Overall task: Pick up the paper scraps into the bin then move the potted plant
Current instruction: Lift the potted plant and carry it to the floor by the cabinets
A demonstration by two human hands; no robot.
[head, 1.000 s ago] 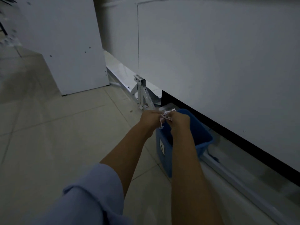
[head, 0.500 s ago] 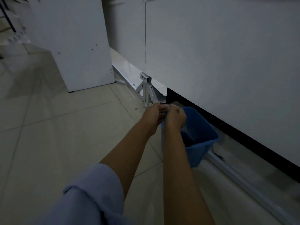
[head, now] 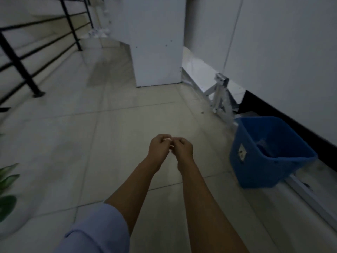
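My left hand (head: 158, 150) and my right hand (head: 183, 151) meet in front of me above the tiled floor, fingers curled. A small pale paper scrap (head: 167, 139) shows pinched between their fingertips. The blue bin (head: 255, 172) stands on the floor to the right of my hands, against the wall, with something pale lying inside. Green leaves of the potted plant (head: 7, 181) poke in at the left edge; its pot is out of view. More paper scraps (head: 99, 32) lie far off by the railing.
A black railing (head: 18, 61) runs along the left. A white panel (head: 156, 52) stands upright ahead. White wall boards line the right, with a metal bracket (head: 220, 95) on the floor at their base and a rail beside the bin.
My hands were over the bin holding a bunch of scraps; now they are drawn back left of it with only a sliver showing. The view has swung left, bringing the railing and plant into sight.
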